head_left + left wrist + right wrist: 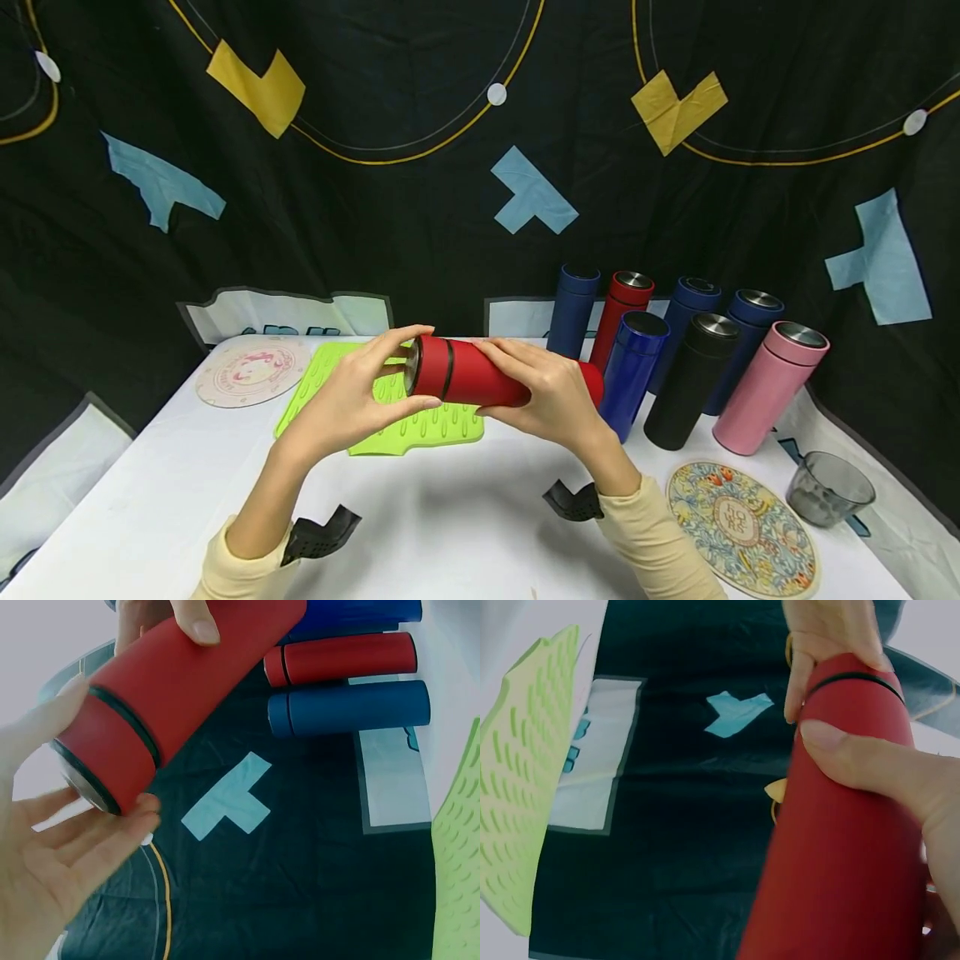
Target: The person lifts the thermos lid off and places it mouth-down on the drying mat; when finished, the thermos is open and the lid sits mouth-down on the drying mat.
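A red thermos flask (480, 371) lies nearly level in the air between both hands, its lid end toward the left. My right hand (543, 387) grips it round the body, thumb and fingers on opposite sides. At the lid (112, 761), my left hand (348, 392) pinches the rim between thumb and fingertips, leaving a gap behind the lid's silver top. The dark ring between lid and body shows in all views. Beneath and behind the left hand is a lime-green drying mat (442, 425) on the white table.
Several flasks stand at the right, among them a black one (682, 392) and a pink one (772, 392). In front of them lie a patterned round mat (701, 492) and a grey glass cup (828, 492). A pale round mat (251, 371) is at the back left of the table (420, 517).
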The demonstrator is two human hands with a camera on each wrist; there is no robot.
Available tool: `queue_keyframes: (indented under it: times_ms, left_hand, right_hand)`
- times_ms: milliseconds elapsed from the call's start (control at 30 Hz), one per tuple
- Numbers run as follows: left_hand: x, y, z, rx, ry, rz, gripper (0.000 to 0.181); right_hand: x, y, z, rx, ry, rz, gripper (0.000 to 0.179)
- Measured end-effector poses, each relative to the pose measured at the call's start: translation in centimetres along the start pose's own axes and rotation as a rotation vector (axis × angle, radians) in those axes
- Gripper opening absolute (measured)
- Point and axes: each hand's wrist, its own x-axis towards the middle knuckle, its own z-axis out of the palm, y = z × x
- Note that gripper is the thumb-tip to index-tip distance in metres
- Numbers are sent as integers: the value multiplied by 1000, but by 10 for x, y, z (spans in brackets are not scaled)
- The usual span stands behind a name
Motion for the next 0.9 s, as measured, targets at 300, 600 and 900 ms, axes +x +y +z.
queue_keyframes:
  times_ms: [300,600,900]
  left_hand:
    - [2,-8,-1,-24,-6,233,73]
    - [3,-4,4,-10,77,-4,61]
    - [3,-12,-1,-90,-35,151,75]
  right_hand:
    - [-3,3,-6,202,-86,70,77]
    - [-1,-2,-5,-6,-48,44,73]
    - [-3,3,-10,157,-112,83,78]
